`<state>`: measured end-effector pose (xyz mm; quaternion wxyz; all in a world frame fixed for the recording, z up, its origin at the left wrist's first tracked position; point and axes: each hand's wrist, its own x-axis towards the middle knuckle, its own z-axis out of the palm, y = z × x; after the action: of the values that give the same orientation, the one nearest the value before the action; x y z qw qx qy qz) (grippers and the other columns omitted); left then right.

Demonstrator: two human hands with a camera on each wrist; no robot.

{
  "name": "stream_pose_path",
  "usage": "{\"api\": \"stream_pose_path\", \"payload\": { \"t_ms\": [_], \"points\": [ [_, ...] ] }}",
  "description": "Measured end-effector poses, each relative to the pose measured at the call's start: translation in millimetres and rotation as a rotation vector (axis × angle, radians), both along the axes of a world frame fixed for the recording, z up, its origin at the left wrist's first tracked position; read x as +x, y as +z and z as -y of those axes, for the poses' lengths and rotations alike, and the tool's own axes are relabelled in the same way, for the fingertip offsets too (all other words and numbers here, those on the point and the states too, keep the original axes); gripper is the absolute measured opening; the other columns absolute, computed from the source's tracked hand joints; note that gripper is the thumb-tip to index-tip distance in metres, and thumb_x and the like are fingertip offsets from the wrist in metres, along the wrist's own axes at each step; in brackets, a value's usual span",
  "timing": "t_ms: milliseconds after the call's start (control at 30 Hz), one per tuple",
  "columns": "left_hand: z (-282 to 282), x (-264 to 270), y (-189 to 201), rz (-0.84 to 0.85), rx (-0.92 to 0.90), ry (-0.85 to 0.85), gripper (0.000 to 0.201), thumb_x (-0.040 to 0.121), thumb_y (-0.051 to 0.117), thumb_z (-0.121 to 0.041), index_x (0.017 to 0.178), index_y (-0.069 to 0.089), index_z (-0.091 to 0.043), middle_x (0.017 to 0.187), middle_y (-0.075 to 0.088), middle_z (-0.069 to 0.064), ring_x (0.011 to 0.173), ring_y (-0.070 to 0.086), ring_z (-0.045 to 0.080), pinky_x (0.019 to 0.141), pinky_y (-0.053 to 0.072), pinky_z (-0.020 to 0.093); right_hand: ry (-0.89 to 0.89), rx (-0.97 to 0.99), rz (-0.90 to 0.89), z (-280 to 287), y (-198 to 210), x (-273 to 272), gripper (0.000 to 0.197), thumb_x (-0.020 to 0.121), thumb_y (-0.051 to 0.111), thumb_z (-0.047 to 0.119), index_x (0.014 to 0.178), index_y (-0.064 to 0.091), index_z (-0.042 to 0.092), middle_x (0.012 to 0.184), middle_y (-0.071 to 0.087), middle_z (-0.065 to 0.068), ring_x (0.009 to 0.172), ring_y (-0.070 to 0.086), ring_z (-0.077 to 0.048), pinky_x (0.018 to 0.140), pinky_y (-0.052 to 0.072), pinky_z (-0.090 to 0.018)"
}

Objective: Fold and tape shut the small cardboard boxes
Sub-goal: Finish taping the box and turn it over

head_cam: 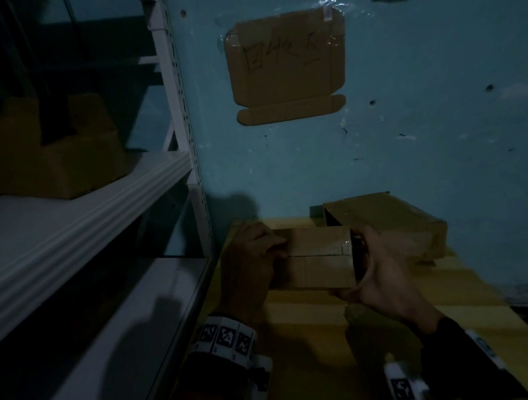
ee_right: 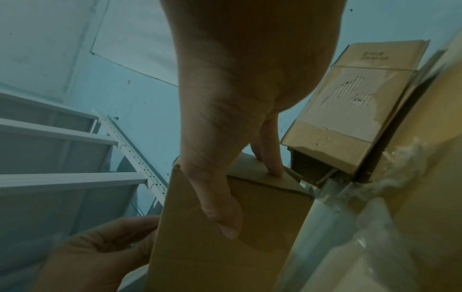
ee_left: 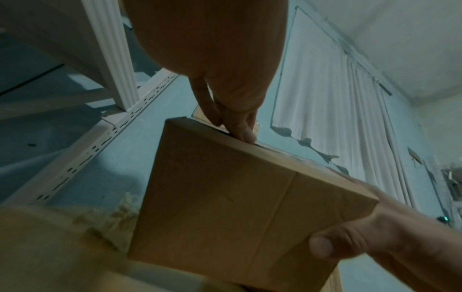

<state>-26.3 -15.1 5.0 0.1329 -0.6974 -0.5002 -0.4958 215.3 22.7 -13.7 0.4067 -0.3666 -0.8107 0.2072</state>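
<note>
A dim storeroom or packing corner is shown. White slotted metal shelving (head_cam: 177, 112) is set against a scuffed blue wall (head_cam: 422, 128), with a cardboard box (head_cam: 55, 150) kept on one shelf. A flattened carton with handwritten marks (head_cam: 285, 68) is taped to the wall above a yellow bench (head_cam: 295, 321).

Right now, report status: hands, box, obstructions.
Left hand and right hand both grip small cardboard box at opposite ends. Top seam visible, right end open. Second box close behind, not touching that I can tell.
</note>
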Motion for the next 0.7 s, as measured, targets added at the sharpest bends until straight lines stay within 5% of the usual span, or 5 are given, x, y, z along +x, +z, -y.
{"api": "stream_pose_path", "payload": {
  "t_ms": [67, 167, 300, 433, 700],
  "points": [
    [0, -2, -1, 0.022, -0.010, -0.017, 0.014, 0.067, 0.082, -0.003, 0.079, 0.077, -0.009, 0.081, 0.070, 0.003, 0.081, 0.063, 0.020, 0.071, 0.050, 0.027, 0.025, -0.027, -0.022, 0, -1, 0, 0.095, 0.051, 0.092, 0.041, 0.128, 0.036, 0.046, 0.122, 0.052, 0.031, 0.116, 0.049, 0.020, 0.084, 0.052, -0.013],
    [-3, -4, -1, 0.027, -0.020, -0.029, 0.008, 0.067, 0.080, -0.009, 0.074, 0.076, -0.010, 0.079, 0.070, 0.002, 0.078, 0.063, 0.021, 0.070, 0.050, 0.034, -0.008, 0.019, -0.006, 1, 0, 1, 0.101, 0.051, 0.096, 0.034, 0.131, 0.036, 0.039, 0.122, 0.049, 0.030, 0.115, 0.045, 0.026, 0.086, 0.042, 0.001],
    [-7, -3, -4, 0.045, -0.045, -0.060, 0.009, 0.065, 0.081, -0.008, 0.071, 0.075, -0.010, 0.076, 0.070, 0.002, 0.075, 0.064, 0.022, 0.066, 0.055, 0.038, -0.002, 0.039, -0.011, 3, -1, 1, 0.102, 0.051, 0.098, 0.029, 0.130, 0.036, 0.039, 0.121, 0.050, 0.027, 0.116, 0.045, 0.026, 0.087, 0.040, 0.003],
    [-8, -2, -5, 0.065, -0.074, -0.088, 0.004, 0.066, 0.075, -0.011, 0.068, 0.073, -0.010, 0.075, 0.068, 0.002, 0.075, 0.063, 0.023, 0.063, 0.055, 0.042, -0.019, 0.043, 0.011, 5, -1, 2, 0.098, 0.049, 0.095, 0.040, 0.129, 0.038, 0.040, 0.122, 0.051, 0.028, 0.114, 0.051, 0.019, 0.079, 0.050, -0.007],
    [-13, -3, -2, 0.088, -0.030, -0.089, 0.006, 0.065, 0.078, -0.005, 0.065, 0.073, -0.007, 0.071, 0.069, 0.005, 0.070, 0.064, 0.021, 0.064, 0.053, 0.035, -0.039, 0.025, -0.021, 6, -1, -2, 0.100, 0.049, 0.102, 0.025, 0.126, 0.039, 0.036, 0.118, 0.050, 0.028, 0.112, 0.044, 0.029, 0.089, 0.034, 0.006]
  ]
}}
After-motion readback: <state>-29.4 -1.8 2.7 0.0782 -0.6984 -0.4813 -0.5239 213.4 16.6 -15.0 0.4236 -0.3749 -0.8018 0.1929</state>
